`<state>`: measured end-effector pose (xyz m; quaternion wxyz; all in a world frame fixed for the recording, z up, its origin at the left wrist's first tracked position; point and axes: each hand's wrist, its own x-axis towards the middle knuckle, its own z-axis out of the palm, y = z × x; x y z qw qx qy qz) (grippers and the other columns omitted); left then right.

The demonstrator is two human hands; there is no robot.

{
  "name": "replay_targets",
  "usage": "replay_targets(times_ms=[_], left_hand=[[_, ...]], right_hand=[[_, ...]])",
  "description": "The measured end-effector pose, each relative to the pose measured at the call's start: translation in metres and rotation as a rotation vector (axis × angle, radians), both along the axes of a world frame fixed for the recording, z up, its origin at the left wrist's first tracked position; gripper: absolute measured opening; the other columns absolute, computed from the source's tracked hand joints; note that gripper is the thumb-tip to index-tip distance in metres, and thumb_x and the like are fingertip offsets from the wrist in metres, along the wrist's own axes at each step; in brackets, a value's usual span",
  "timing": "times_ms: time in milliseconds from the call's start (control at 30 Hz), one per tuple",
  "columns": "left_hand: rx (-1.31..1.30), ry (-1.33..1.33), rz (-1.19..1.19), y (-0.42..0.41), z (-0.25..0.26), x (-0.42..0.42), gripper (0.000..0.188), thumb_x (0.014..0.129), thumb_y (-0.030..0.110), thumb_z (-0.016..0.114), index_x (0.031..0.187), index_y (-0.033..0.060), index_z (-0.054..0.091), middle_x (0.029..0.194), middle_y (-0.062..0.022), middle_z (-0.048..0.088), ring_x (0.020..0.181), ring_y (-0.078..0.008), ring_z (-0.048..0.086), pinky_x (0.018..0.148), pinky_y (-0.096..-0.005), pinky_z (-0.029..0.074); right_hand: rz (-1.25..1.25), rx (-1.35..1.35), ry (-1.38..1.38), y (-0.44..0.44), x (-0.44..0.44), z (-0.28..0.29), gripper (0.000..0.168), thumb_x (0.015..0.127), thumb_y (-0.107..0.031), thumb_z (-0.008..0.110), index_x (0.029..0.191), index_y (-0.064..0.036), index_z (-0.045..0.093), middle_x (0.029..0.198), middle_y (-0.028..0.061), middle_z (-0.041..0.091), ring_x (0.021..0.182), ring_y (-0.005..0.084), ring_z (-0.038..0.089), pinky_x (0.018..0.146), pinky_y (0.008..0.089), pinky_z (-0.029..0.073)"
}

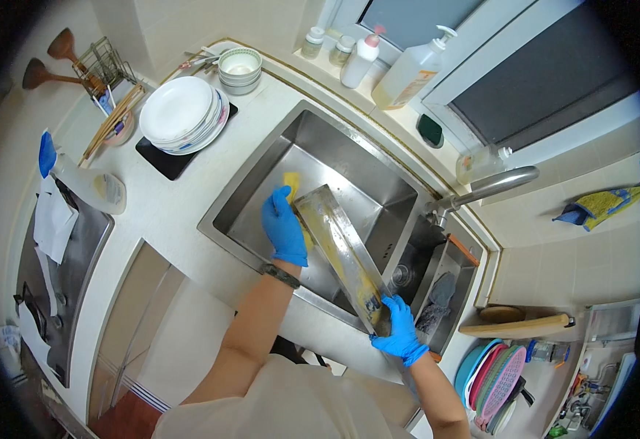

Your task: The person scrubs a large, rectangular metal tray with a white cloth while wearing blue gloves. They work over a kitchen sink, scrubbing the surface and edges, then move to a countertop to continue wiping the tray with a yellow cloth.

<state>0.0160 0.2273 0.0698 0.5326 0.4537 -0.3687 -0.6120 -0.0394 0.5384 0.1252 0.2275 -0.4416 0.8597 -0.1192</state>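
A long, narrow metal tray (pixel 342 252) with yellowish grime along its inside lies slantwise over the stainless steel sink (pixel 232 181). My right hand (pixel 401 332), in a blue glove, grips the tray's near end at the sink's front edge. Beside the tray's far end is my left hand (pixel 286 228), also gloved in blue, closed on a yellow cloth (pixel 292 182) that shows beyond the fingers and between the hand and the tray. Part of the cloth is hidden by the hand.
The steel faucet (pixel 479 186) stands behind the sink's right side. Stacked white plates (pixel 177 110) and small bowls (pixel 240 66) are at the back left, near a spray bottle (pixel 92 184). Bottles, including a large pump bottle (pixel 413 71), line the windowsill. Colored baskets (pixel 501 378) stand at the right.
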Motion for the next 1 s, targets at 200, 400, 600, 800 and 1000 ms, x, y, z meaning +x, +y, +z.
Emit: replay_targets(times_ms=[200, 400, 600, 800, 1000], left_hand=[[0.613, 0.849, -0.455, 0.054, -0.030, -0.008, 0.036, 0.093, 0.036, 0.038, 0.103, 0.0064, 0.056, 0.096, -0.0069, 0.059, 0.085, -0.0177, 0.057, 0.076, -0.0296, 0.047], [0.920, 0.885, -0.682, 0.122, -0.058, -0.002, 0.037, 0.091, 0.038, 0.040, 0.108, 0.0090, 0.055, 0.097, -0.0073, 0.060, 0.087, -0.0210, 0.058, 0.080, -0.0340, 0.048], [0.955, 0.864, -0.911, 0.094, -0.020, -0.005, 0.041, 0.089, 0.039, 0.041, 0.110, 0.0077, 0.055, 0.103, -0.0099, 0.061, 0.088, -0.0238, 0.060, 0.081, -0.0381, 0.048], [1.042, 1.068, -0.823, 0.096, -0.059, -0.015, 0.046, 0.088, 0.039, 0.035, 0.113, 0.0052, 0.053, 0.108, -0.0147, 0.058, 0.098, -0.0280, 0.056, 0.086, -0.0406, 0.046], [1.030, 1.281, -1.009, 0.147, -0.061, -0.009, 0.043, 0.091, 0.034, 0.035, 0.120, 0.0049, 0.047, 0.119, -0.0163, 0.051, 0.107, -0.0313, 0.050, 0.092, -0.0433, 0.041]], right_hand=[[-0.030, -0.035, -0.004, -0.004, -0.004, -0.001, 0.087, 0.051, -0.029, 0.073, 0.127, -0.009, 0.034, 0.128, 0.0282, 0.032, 0.111, 0.0455, 0.036, 0.094, 0.0509, 0.032], [-0.055, -0.094, -0.007, -0.006, -0.005, -0.004, 0.088, 0.051, -0.028, 0.073, 0.127, -0.007, 0.034, 0.127, 0.0293, 0.032, 0.112, 0.0458, 0.036, 0.095, 0.0498, 0.032], [-0.068, -0.112, -0.081, 0.005, -0.003, -0.001, 0.088, 0.051, -0.028, 0.074, 0.126, -0.007, 0.034, 0.128, 0.0289, 0.032, 0.112, 0.0451, 0.036, 0.095, 0.0497, 0.032], [-0.060, -0.123, -0.003, -0.012, -0.003, -0.004, 0.088, 0.051, -0.029, 0.074, 0.127, -0.009, 0.033, 0.128, 0.0288, 0.031, 0.111, 0.0451, 0.037, 0.095, 0.0497, 0.032], [-0.096, -0.086, 0.047, -0.014, -0.005, 0.001, 0.089, 0.050, -0.031, 0.074, 0.126, -0.008, 0.034, 0.127, 0.0283, 0.033, 0.110, 0.0447, 0.037, 0.093, 0.0500, 0.032]])
